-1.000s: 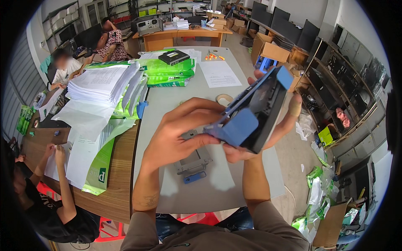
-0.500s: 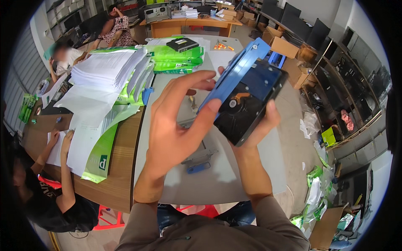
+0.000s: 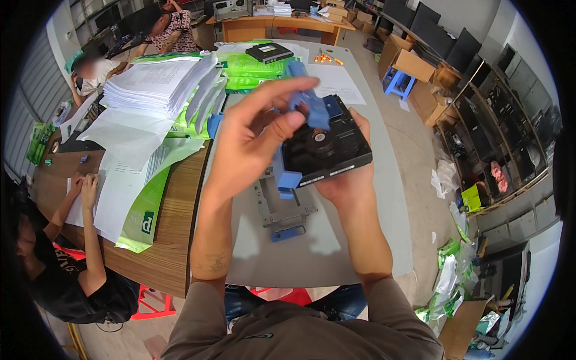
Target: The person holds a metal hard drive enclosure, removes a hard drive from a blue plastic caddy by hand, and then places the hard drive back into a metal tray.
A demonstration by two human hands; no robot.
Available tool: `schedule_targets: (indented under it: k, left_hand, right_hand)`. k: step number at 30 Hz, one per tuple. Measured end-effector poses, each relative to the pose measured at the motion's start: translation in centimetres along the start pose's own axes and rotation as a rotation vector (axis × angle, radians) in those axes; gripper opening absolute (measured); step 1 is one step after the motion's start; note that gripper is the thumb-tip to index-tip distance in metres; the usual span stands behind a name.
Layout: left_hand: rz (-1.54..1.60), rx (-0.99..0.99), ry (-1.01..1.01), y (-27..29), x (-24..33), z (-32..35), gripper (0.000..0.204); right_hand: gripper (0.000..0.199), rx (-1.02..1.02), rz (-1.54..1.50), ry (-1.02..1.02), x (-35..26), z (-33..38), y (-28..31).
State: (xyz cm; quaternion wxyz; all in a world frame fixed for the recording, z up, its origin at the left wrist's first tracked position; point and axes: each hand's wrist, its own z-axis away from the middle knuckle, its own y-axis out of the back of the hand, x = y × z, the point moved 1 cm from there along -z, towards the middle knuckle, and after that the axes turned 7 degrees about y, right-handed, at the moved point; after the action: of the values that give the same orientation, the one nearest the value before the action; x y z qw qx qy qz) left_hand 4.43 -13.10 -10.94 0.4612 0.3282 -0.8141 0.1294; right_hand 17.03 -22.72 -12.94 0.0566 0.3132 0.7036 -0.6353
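Observation:
My right hand point(image 3: 351, 186) grips a black hard drive point(image 3: 345, 147) from below and along its far right edge. The drive is tilted above the table, its round spindle hub facing up. A blue plastic drive bracket point(image 3: 317, 114) is pinched between my left thumb and fingers. One part of this bracket stands bent up over the drive, while another runs along the drive's left side. My left hand point(image 3: 249, 132) partly hides where they meet. Beneath my hands, a grey metal drive cage point(image 3: 288, 210) lies on the table beside a small blue plastic latch point(image 3: 288, 233).
The grey table point(image 3: 384, 240) carries a black optical drive point(image 3: 269, 53) on green paper packs point(image 3: 246, 69), and orange-handled screwdrivers point(image 3: 327, 58). Tall paper stacks point(image 3: 153, 84) stand to the left, where another person works with papers. Metal shelving point(image 3: 492, 138) and cardboard boxes point(image 3: 414, 63) are at right.
The hard drive has come down and left and been turned flatter. The blue bracket, earlier lying straight along the drive's side, is now bent up and partly away from it by my left hand.

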Motion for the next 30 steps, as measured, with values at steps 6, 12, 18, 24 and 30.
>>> schedule_targets:
  k: [6, 12, 18, 24, 30]
  left_hand:
    - [0.082, 0.498, -0.151, 1.6, 0.6, -0.1, 0.042]
    - [0.19, 0.46, 0.118, 1.7, -0.6, -0.7, 0.028]
    - [0.573, 0.241, 0.374, -0.9, -2.1, -0.8, 0.024]
    - [0.601, 0.254, 0.327, -2.7, -1.4, -0.3, 0.021]
    - [0.684, 0.213, 0.287, -2.5, -0.2, 0.5, 0.023]
  right_hand:
    - [0.065, -0.011, 0.089, -0.031, 0.0, -0.5, 1.8]
    - [0.097, -0.138, 0.643, 0.676, -0.5, -0.3, 1.3]
    - [0.125, -0.341, 1.209, 1.103, -0.3, 0.3, 0.5]
    - [0.125, -0.511, 1.506, 1.104, -0.7, 0.5, 1.0]
    - [0.131, -0.678, 1.514, 0.95, -1.2, 0.6, 0.6]
